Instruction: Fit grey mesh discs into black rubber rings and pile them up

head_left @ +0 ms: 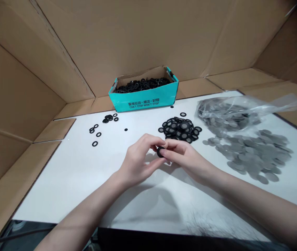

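Between the fingertips of both hands is a small black ring (159,152), held just above the white table. My left hand (142,158) pinches it from the left, thumb below and fingers above. From the other side my right hand (185,155) presses its thumb against the ring's face, and its other fingers curl behind. Whether a disc sits inside the ring is hidden by the thumb. Just beyond the hands lies a heap of black rings with grey centres (181,129). To the right spreads a pile of loose grey discs (255,153).
A turquoise box (145,99) full of black rings stands at the back. A clear plastic bag (224,111) of grey discs lies at the back right. Several loose black rings (98,134) are scattered on the left. Cardboard walls (138,38) surround the white table (85,181).
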The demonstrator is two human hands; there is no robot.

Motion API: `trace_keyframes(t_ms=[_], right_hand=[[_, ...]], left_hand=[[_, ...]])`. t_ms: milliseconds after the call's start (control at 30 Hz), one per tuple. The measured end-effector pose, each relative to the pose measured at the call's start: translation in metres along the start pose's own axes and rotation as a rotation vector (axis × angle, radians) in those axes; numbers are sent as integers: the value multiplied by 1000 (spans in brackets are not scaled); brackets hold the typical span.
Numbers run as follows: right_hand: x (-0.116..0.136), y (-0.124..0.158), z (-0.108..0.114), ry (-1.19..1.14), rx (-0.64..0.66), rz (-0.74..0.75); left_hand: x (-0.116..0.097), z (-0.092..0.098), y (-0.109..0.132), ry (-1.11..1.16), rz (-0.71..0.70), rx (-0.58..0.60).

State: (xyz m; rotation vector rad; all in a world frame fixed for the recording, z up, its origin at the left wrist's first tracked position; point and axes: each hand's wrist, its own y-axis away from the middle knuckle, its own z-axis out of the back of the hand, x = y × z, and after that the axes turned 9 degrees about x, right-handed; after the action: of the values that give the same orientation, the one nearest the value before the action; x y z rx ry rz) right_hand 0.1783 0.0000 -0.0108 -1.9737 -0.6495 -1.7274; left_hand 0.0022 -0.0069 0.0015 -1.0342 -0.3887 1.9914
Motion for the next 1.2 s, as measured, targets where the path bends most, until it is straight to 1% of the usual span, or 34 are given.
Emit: trace_keyframes(t_ms=[133, 433, 633, 867, 1200], right_hand=[[0, 0, -1, -10, -14, -8], [1, 1, -4, -27, -35, -35], [2, 0, -3, -45, -38, -42], [3, -1, -1, -27, -16, -46], [4, 0, 2, -2, -10, -63]], left_hand=[[0, 0, -1, -12, -31, -21], [0, -5, 1, 0, -9, -74], [3, -4, 3, -25, -8, -60], [4, 0, 0, -70, -92, -28], [6, 6, 2, -72, -85, 32]])
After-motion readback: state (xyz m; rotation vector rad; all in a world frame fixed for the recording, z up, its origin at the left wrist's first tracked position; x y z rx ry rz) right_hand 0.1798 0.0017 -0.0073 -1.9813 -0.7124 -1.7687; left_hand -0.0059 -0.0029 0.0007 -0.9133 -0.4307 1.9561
